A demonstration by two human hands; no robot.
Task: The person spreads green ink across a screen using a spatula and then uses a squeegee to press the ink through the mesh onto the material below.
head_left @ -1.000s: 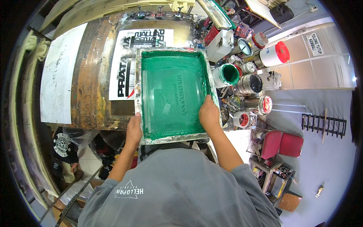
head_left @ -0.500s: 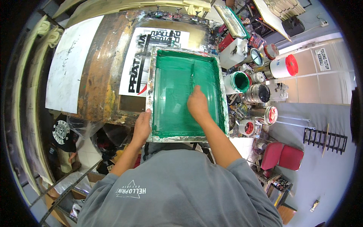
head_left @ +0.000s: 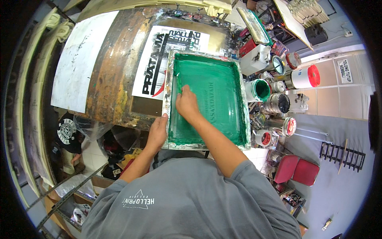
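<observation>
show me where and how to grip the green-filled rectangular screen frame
Grip the screen frame by its left and right rails, likely best from outside: these raised edges border the green inner surface, and the left hand is at the left one.

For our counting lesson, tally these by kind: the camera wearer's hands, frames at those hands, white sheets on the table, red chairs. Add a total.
Left hand and right hand: 2
Frame: 1
Plain white sheet and printed white sheet: 2
Red chair: 1
Total: 6
</observation>
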